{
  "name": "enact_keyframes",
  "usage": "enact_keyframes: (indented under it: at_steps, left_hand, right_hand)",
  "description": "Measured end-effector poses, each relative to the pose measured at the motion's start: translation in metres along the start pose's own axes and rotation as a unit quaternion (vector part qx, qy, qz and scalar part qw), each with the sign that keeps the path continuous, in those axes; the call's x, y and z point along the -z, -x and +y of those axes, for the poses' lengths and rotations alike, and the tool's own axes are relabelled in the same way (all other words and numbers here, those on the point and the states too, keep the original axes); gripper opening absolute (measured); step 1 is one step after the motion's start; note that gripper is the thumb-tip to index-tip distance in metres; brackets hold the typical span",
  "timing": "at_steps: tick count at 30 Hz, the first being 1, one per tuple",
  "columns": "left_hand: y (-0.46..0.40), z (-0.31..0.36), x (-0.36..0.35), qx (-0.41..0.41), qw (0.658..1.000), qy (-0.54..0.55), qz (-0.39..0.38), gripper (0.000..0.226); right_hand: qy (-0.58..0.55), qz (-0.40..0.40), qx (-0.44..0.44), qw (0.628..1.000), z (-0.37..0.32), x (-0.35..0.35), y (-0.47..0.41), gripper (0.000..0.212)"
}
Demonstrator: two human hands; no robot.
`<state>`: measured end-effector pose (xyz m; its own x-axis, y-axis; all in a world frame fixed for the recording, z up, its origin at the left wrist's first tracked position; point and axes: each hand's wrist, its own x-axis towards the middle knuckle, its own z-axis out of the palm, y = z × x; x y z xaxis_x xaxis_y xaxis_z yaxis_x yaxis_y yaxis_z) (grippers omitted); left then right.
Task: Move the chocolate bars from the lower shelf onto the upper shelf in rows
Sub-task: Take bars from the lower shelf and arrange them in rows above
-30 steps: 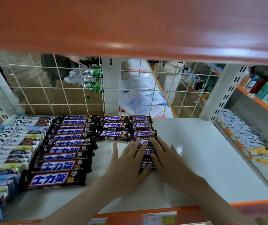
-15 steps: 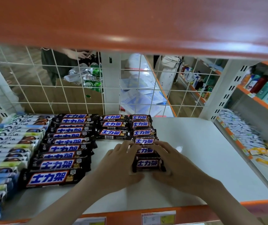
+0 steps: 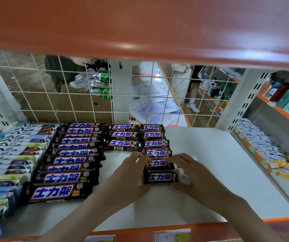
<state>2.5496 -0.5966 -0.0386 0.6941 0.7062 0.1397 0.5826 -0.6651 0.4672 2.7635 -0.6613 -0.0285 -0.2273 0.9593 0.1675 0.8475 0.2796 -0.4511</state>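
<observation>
Small dark chocolate bars with blue-and-white lettering lie in a row (image 3: 156,144) running front to back on the white shelf (image 3: 218,172). My left hand (image 3: 128,179) and my right hand (image 3: 192,173) pinch the nearest small bar (image 3: 160,177) from its two ends, fingers curled round it. A second small bar (image 3: 157,163) lies just behind, under my fingertips. Left of this row three medium bars (image 3: 122,135) lie at the back. A longer row of large bars (image 3: 70,159) runs further left.
Pale blue and green wrapped bars (image 3: 9,163) fill the shelf's left side. A white wire grid (image 3: 70,95) closes the back. An orange shelf edge (image 3: 140,32) hangs overhead. A neighbouring shelf with white and yellow sachets (image 3: 262,145) stands to the right.
My hands went from lying flat over the front small bars to curling round the nearest bar's ends, and they drew slightly toward me. The front bars are now uncovered.
</observation>
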Motion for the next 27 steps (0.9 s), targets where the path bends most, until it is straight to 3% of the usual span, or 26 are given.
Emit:
enact_keyframes:
  at_steps: [10,13,18,21,27]
  left_hand:
    - [-0.002,-0.001,-0.001,0.008,0.998,0.061,-0.007,0.046]
    - [-0.002,-0.006,0.011,0.024,0.997,0.064,0.028,0.039]
    - [-0.018,-0.033,0.027,0.072,0.981,-0.161,0.084,0.042]
    - [-0.026,-0.047,0.027,0.122,0.971,-0.198,0.057,0.041]
    - [-0.029,-0.058,0.021,0.108,0.964,-0.226,0.091,0.035]
  right_hand:
    - [-0.005,-0.018,0.001,1.0,-0.003,-0.002,-0.003,0.05]
    - [-0.006,0.004,-0.011,1.0,-0.006,0.003,-0.008,0.047]
    - [0.036,0.025,-0.008,0.999,-0.022,-0.002,-0.043,0.041]
    - [0.071,0.015,0.005,0.997,-0.036,-0.015,-0.069,0.044]
    - [0.14,-0.01,-0.005,0.99,-0.044,-0.042,-0.087,0.044]
